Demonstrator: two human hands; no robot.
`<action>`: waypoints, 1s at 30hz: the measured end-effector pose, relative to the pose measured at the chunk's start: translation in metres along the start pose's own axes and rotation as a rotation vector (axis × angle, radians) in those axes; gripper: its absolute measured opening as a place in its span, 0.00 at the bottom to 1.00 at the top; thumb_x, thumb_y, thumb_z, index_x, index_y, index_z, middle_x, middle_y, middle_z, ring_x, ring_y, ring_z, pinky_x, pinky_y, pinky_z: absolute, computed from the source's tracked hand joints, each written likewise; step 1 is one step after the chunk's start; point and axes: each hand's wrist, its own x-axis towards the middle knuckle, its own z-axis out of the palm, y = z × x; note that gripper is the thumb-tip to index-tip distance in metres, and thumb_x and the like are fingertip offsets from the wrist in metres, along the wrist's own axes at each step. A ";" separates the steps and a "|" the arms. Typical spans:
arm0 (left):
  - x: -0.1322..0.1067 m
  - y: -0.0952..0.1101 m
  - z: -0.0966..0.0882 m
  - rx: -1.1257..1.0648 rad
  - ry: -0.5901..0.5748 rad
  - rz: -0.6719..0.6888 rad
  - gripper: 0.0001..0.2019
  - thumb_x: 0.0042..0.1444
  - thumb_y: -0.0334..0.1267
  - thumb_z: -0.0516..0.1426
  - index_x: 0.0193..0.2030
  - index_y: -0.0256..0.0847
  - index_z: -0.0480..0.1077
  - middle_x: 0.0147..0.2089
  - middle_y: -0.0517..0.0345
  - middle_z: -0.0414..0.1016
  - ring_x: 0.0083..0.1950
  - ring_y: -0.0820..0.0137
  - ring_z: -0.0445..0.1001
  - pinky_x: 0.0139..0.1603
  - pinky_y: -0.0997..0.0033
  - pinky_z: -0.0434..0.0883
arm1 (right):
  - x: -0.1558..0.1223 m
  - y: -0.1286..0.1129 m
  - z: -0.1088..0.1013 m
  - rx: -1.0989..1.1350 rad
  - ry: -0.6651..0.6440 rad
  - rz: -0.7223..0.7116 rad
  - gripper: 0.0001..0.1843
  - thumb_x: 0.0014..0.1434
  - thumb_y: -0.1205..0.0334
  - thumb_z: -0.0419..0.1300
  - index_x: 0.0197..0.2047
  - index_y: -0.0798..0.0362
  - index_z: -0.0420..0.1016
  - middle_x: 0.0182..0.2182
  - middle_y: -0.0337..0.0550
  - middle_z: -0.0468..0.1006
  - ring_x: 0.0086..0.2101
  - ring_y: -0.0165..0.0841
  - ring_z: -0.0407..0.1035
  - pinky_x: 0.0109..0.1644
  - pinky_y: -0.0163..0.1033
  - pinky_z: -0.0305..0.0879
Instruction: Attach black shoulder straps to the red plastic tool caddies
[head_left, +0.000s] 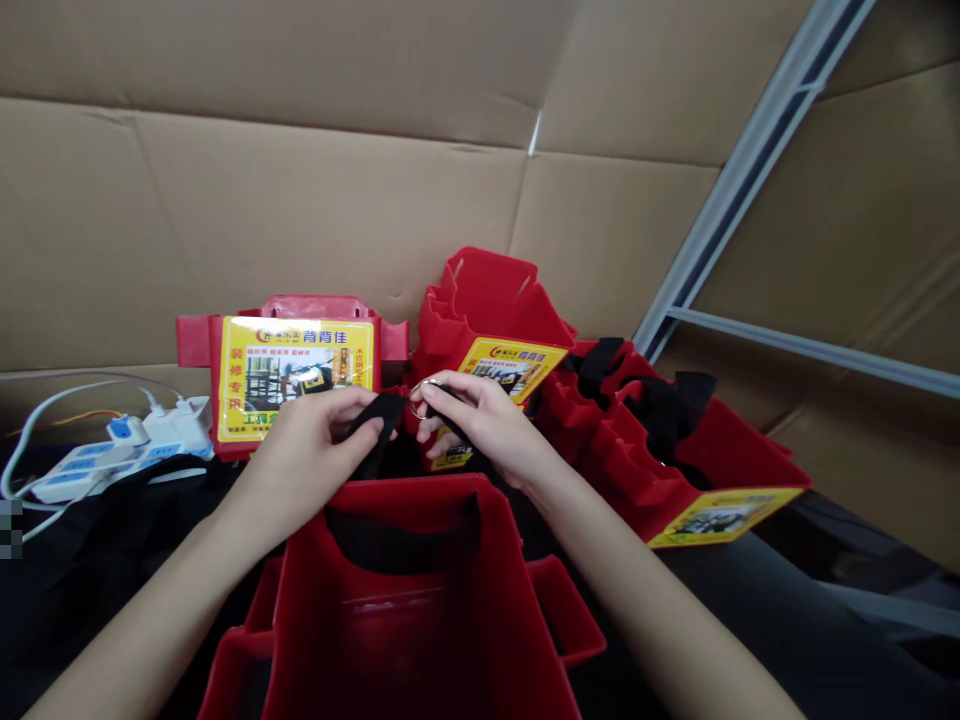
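A red plastic tool box point(405, 640) stands open in front of me, a black strap point(405, 545) running through slots in its far wall. Beyond that wall, my left hand point(322, 435) pinches a black webbing strap end point(379, 430) between thumb and fingers. My right hand point(480, 415) is closed on a metal ring point(422, 398), with a dark piece of strap under its fingers. The two hands are close together, a small gap between ring and strap end. My right palm is partly hidden.
Behind stand red boxes with yellow labels: one at left point(300, 375), one in the middle point(495, 300), and one at right point(637, 470) with black straps in it. A power strip point(120, 460) with plugs and white cables lies left. Cardboard point(300, 200) and a metal frame point(735, 190) stand behind.
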 end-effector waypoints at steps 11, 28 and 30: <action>0.000 0.006 -0.004 0.069 0.026 -0.038 0.04 0.53 0.37 0.57 0.30 0.40 0.70 0.22 0.65 0.71 0.25 0.74 0.68 0.25 0.77 0.63 | 0.001 0.006 0.005 -0.217 0.212 -0.107 0.10 0.52 0.56 0.62 0.30 0.56 0.74 0.26 0.40 0.75 0.28 0.29 0.73 0.23 0.29 0.67; -0.001 0.013 -0.007 0.290 0.044 0.008 0.07 0.51 0.34 0.56 0.24 0.40 0.70 0.20 0.67 0.70 0.21 0.76 0.64 0.24 0.76 0.58 | -0.008 0.004 0.017 -0.063 0.049 -0.093 0.08 0.51 0.59 0.64 0.34 0.54 0.79 0.35 0.41 0.80 0.36 0.29 0.73 0.40 0.36 0.75; -0.001 0.014 -0.007 0.268 0.030 -0.016 0.07 0.50 0.34 0.56 0.22 0.40 0.69 0.19 0.67 0.68 0.21 0.76 0.63 0.23 0.76 0.58 | -0.008 0.003 0.017 -0.045 0.036 -0.085 0.08 0.50 0.59 0.64 0.34 0.53 0.79 0.36 0.40 0.80 0.36 0.29 0.73 0.40 0.36 0.75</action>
